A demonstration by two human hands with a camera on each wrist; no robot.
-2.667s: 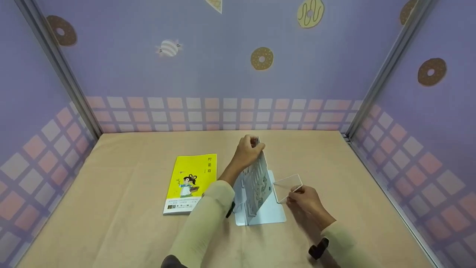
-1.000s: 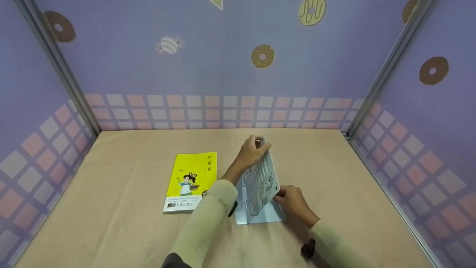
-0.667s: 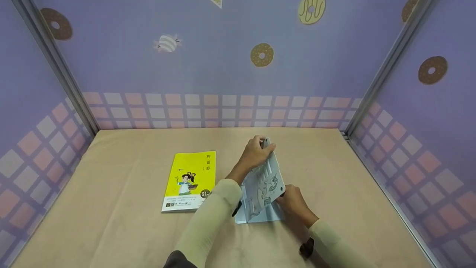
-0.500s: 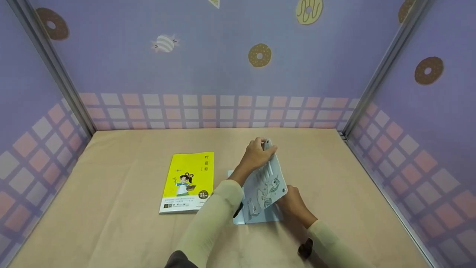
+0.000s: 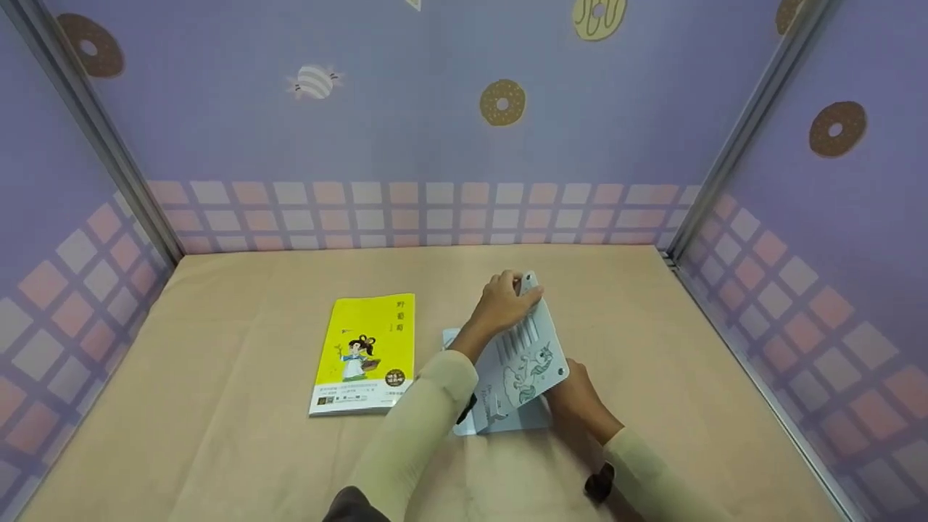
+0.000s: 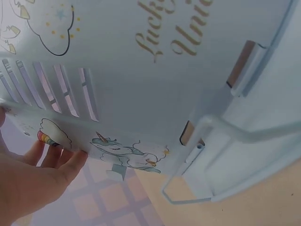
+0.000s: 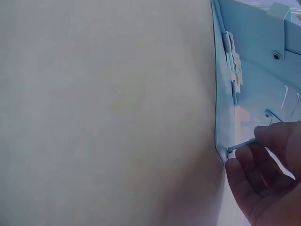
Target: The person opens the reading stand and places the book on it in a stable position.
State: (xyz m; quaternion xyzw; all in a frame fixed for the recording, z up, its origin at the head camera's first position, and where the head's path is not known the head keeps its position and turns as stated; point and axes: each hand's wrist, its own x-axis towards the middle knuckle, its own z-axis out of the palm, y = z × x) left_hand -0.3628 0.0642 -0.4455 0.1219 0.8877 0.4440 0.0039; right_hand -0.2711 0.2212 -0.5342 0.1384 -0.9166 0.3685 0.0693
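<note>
By the left hand (image 5: 502, 301) the unicorn panel (image 5: 525, 355) is gripped at its top edge; by the right hand (image 7: 270, 174) a thin rod (image 7: 242, 145) is pinched!
The panel is held tilted above its base plate (image 5: 528, 417), presumably so the rod can be reached; the plate is laid on the desk (image 5: 239, 348), likely for steadiness, and leftward the yellow book (image 5: 383, 326) is placed apart, perhaps leaving room.

Lavender back wall (image 5: 406, 138) straight ahead, doughnuts (image 5: 490, 103) and a striped sweet (image 5: 315, 83) printed across it, pink-and-white checks (image 5: 440, 219) running along the bottom! Grey metal posts (image 5: 104, 141) mark both corners, matching side walls (image 5: 884, 188) flank it, and a beige cloth (image 5: 239, 341) spreads, lightly creased, below.
</note>
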